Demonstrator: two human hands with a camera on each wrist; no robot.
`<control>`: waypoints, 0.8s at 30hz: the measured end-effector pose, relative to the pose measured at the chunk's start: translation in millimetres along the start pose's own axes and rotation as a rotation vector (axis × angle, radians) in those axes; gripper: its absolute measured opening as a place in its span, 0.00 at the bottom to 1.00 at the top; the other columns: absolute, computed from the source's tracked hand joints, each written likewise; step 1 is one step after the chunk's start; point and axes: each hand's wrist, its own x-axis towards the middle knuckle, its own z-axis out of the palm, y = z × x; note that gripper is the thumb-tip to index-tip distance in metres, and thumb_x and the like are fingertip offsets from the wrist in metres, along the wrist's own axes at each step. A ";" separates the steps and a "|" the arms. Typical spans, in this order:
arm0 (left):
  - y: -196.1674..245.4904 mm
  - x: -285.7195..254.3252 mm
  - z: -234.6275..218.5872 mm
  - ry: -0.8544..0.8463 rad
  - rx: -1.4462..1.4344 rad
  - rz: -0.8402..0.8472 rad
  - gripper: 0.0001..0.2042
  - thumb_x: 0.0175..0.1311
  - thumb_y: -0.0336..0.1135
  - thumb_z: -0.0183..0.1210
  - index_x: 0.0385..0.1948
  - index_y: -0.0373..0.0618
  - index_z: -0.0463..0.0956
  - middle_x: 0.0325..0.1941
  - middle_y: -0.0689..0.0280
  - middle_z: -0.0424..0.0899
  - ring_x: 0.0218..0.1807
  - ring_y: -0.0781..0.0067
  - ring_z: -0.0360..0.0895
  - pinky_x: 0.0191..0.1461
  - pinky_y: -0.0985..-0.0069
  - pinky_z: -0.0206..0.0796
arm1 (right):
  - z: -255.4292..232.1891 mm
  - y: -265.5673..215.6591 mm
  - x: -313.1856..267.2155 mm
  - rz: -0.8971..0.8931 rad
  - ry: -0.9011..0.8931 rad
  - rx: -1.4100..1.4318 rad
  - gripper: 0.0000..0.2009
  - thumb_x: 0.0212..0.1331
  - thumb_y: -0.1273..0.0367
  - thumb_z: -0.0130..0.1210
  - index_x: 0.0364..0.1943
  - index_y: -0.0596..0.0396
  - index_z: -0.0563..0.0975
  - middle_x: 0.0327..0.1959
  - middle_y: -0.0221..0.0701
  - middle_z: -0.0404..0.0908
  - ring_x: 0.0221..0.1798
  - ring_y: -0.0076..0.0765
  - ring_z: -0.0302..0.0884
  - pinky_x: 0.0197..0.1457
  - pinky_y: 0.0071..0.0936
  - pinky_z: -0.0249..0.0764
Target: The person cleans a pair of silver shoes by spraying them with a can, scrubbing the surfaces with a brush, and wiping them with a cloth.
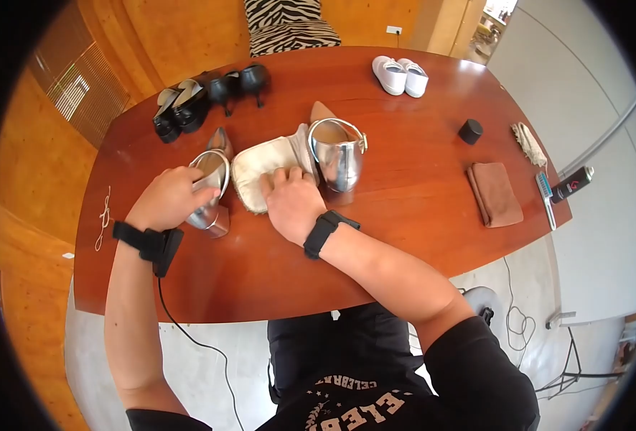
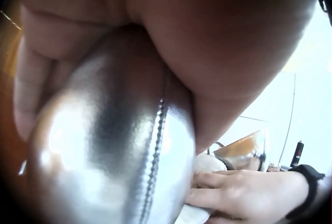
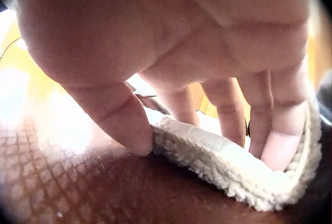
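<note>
My left hand (image 1: pixel 169 197) grips the back of a silver high-heeled shoe (image 1: pixel 210 215), thumb on one side and fingers on the other. Its shiny, stitched heel counter (image 2: pixel 119 146) fills much of the left wrist view. Beside it lies a cream polishing mitt (image 1: pixel 257 167) with a grey cuff and a fleecy edge (image 3: pixel 223 172). My right hand (image 1: pixel 296 207) holds this mitt near its edge, thumb at the rim and fingers spread over the pale upper face. To the right of the mitt stands the matching silver shoe (image 1: pixel 339 165) with its ankle strap.
Black shoes (image 1: pixel 181 108) and black heels (image 1: pixel 237 85) stand at the back left, white sneakers (image 1: pixel 402 77) at the back. On the right are a round black container (image 1: pixel 470 131), a folded brown cloth (image 1: pixel 494 194), a brush (image 1: pixel 545 201) and a black spray can (image 1: pixel 573 184).
</note>
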 end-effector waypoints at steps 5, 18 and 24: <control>-0.7 -4.2 4.6 0.058 -0.039 0.001 0.15 0.63 0.38 0.64 0.41 0.33 0.83 0.30 0.52 0.87 0.34 0.57 0.86 0.42 0.66 0.75 | -2.1 1.7 1.6 0.022 -0.020 0.057 0.18 0.64 0.68 0.51 0.56 0.59 0.76 0.48 0.42 0.80 0.51 0.48 0.77 0.50 0.41 0.76; 3.9 -8.8 14.9 0.228 -0.090 -0.102 0.18 0.62 0.39 0.67 0.46 0.33 0.83 0.37 0.47 0.88 0.42 0.49 0.88 0.48 0.64 0.76 | -2.1 14.2 0.6 -0.006 -0.015 0.138 0.19 0.60 0.69 0.54 0.56 0.60 0.77 0.50 0.42 0.78 0.54 0.48 0.76 0.52 0.41 0.78; 12.7 -7.6 11.4 0.193 -0.051 -0.149 0.18 0.61 0.41 0.66 0.43 0.34 0.83 0.34 0.48 0.87 0.39 0.48 0.87 0.45 0.63 0.76 | -0.5 16.1 -3.8 -0.027 0.020 0.198 0.18 0.59 0.70 0.54 0.53 0.61 0.79 0.48 0.43 0.80 0.52 0.49 0.77 0.54 0.41 0.76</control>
